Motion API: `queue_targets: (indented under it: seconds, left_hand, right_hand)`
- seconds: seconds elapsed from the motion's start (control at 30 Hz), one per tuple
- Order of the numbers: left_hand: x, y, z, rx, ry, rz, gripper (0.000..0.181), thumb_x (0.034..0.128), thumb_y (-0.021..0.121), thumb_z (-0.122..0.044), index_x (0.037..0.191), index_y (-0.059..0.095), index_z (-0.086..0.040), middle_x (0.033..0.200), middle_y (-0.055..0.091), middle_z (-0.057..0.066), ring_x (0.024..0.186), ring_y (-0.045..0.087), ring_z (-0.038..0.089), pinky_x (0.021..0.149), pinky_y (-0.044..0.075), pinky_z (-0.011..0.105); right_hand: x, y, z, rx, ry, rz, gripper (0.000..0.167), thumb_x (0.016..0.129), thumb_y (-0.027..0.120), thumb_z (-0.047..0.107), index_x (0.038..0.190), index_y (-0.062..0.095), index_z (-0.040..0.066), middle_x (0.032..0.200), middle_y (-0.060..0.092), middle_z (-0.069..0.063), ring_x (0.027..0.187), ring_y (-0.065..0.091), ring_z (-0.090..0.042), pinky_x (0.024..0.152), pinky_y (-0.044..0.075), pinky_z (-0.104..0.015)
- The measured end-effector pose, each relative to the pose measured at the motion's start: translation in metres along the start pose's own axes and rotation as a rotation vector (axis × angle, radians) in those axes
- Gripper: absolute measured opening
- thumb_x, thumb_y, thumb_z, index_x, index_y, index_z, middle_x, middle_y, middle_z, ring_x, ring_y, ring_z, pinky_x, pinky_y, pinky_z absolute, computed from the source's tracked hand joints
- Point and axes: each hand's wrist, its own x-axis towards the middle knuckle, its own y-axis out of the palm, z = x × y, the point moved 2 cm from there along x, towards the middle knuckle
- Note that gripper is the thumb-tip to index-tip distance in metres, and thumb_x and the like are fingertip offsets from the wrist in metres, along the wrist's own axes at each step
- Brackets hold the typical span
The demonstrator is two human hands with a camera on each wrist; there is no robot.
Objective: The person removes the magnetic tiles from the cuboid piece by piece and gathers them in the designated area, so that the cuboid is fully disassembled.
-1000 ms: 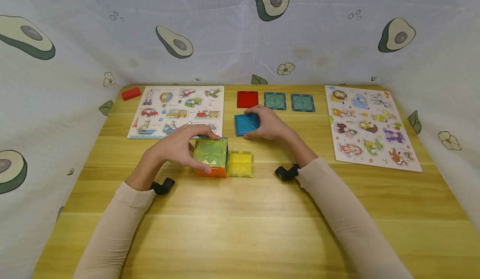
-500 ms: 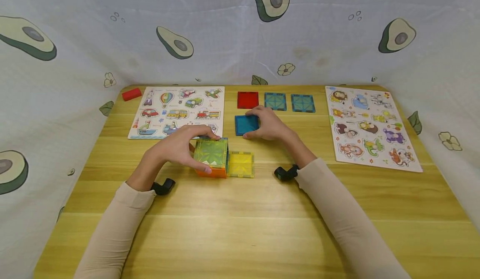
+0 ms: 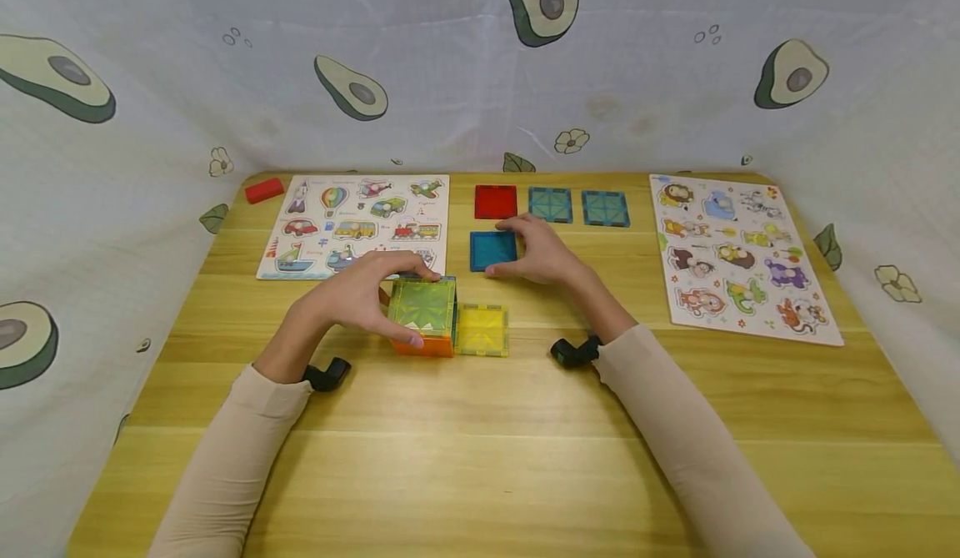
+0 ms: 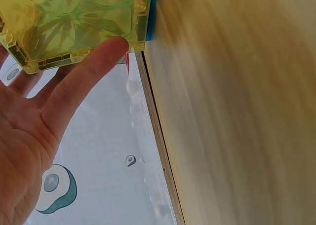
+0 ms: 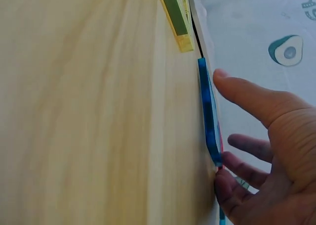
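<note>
My left hand (image 3: pixel 358 291) grips a small cube of see-through magnetic tiles (image 3: pixel 423 308), thumb at its near side and index finger at its far top edge. The cube has a yellow-green top and an orange front; in the left wrist view the thumb lies along a yellow tile (image 4: pixel 74 22). A yellow magnetic tile (image 3: pixel 482 329) lies flat against the cube's right side. Farther back, a blue magnetic tile (image 3: pixel 492 251) lies on the table. My right hand (image 3: pixel 542 251) is at its right edge, fingers spread; the right wrist view shows the thumb apart from the blue tile (image 5: pixel 208 111).
Behind are a red tile (image 3: pixel 496 202) and two teal tiles (image 3: pixel 551 205). A vehicle puzzle board (image 3: pixel 352 208) lies back left with a red block (image 3: pixel 264 190) beside it. An animal puzzle board (image 3: pixel 738 258) lies right. A patterned cloth (image 3: pixel 450 66) encloses the table.
The blue tile, slightly skewed at first, now lies straight and flat. My right fingers have spread a little off it. The left hand and the cube stay in place.
</note>
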Motion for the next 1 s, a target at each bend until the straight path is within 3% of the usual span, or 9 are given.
queue_targets:
  seconds: [0.17, 0.5, 1.0]
  left_hand:
    - [-0.001, -0.001, -0.001, 0.005, 0.023, -0.007, 0.071, 0.0665, 0.093, -0.054, 0.127, 0.066, -0.03, 0.127, 0.068, -0.015, 0.111, 0.061, 0.009, 0.078, 0.059, 0.032]
    - [-0.002, -0.004, 0.001, 0.008, 0.045, -0.045, 0.07, 0.0661, 0.094, -0.053, 0.127, 0.066, -0.03, 0.125, 0.068, -0.014, 0.111, 0.061, 0.008, 0.071, 0.06, 0.029]
    - [-0.001, -0.004, 0.003, 0.003, 0.028, -0.039, 0.072, 0.0662, 0.094, -0.052, 0.128, 0.065, -0.029, 0.127, 0.068, -0.013, 0.112, 0.061, 0.009, 0.068, 0.06, 0.03]
  right_hand:
    - [-0.01, -0.006, -0.002, 0.023, -0.025, -0.011, 0.082, 0.084, 0.084, 0.043, 0.152, 0.049, 0.013, 0.156, 0.044, -0.015, 0.139, 0.044, -0.037, 0.117, 0.04, -0.058]
    - [-0.036, -0.014, -0.004, 0.135, -0.124, -0.029, 0.071, 0.089, 0.081, 0.038, 0.148, 0.053, 0.007, 0.148, 0.052, -0.013, 0.132, 0.052, -0.036, 0.109, 0.05, -0.053]
    - [-0.08, -0.001, 0.027, 0.085, -0.243, 0.047, 0.071, 0.086, 0.082, 0.042, 0.146, 0.056, 0.014, 0.14, 0.059, -0.009, 0.125, 0.055, -0.031, 0.104, 0.053, -0.052]
